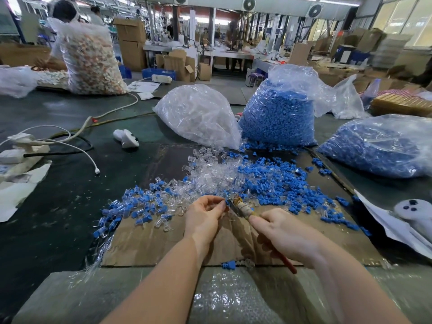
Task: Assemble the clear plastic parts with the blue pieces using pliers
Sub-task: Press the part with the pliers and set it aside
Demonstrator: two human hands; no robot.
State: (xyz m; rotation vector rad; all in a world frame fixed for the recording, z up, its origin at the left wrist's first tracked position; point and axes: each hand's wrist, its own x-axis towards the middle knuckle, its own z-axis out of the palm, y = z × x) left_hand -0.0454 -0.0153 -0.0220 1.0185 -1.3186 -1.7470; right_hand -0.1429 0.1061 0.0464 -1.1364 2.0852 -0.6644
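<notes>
Here, just below the centre of the frame, the person is bringing both hands together over a sheet of cardboard (149, 244). The left hand (203, 217) is curling its fingers around something small at its fingertips; a speck of blue is showing there, but whether a clear part is pinched with it cannot be told. The right hand (278, 232) is closing around the pliers (243, 208), whose red handle is sticking out toward the lower right and whose taped neck is pointing up-left, with the nose meeting the left fingertips.

Spreading across the middle of the frame, the loose clear plastic parts (210, 170) are lying heaped just above the hands, and the loose blue pieces (275, 181) are scattering to their right. To the left of the hands a drift of joined pieces (138, 205) is gathering, some sliding off the cardboard edge. Higher up, a bag of clear parts (198, 115) and a bag of blue pieces (278, 115) are standing side by side.

The risks look plain. The pliers' nose is working right against the fingertips, so a slip could likely nip them. Squeezing too hard could probably crack the thin clear plastic, and a part gripped off-centre might spring away into the piles.
</notes>
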